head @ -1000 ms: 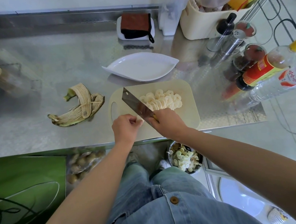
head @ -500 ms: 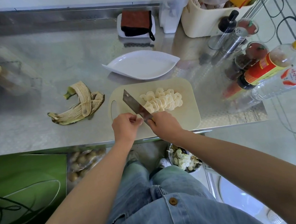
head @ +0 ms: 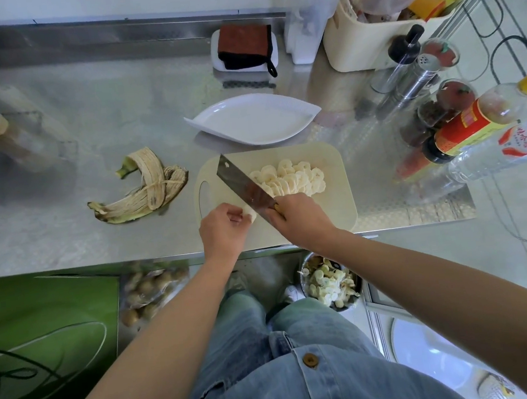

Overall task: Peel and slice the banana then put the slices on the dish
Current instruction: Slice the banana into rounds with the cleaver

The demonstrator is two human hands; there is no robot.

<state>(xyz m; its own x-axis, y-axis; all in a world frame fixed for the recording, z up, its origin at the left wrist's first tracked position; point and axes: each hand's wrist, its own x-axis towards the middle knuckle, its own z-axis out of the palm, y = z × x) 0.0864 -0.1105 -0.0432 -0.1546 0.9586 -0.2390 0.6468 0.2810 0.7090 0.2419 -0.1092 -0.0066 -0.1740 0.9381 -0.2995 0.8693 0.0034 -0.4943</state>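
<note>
Little has moved since the earlier frames. Both hands are staying at the near edge of the cutting board (head: 336, 198), and the knife (head: 243, 182) is keeping the same slant.

The left hand (head: 222, 232) is curling its fingertips round the last banana stub (head: 251, 216), a short pale end pressed to the board just left of the blade. The right hand (head: 301, 219) is wrapping fully round the knife handle, which it is hiding.

The blade's long axis is running diagonally from the right hand away to the far left. It is separating the stub on its left face from the cut slices (head: 289, 177) on its right. By my judgement the coming cut is turning on that gap, as the left fingertips are sitting almost against the steel.

The knife is showing as a flat rectangular cleaver with a hole near its far corner. The slices are lying thin, round and overlapping in a loose heap mid-board, looking soft and moist. The board is appearing cream and smooth, with rounded corners and a grip slot at its left end.

The dish (head: 255, 123), white, glossy and leaf-shaped, is sitting bare just beyond the board's far edge. The peel (head: 148, 191) is lying limp on the brushed-steel counter (head: 87, 119) to the left.
</note>
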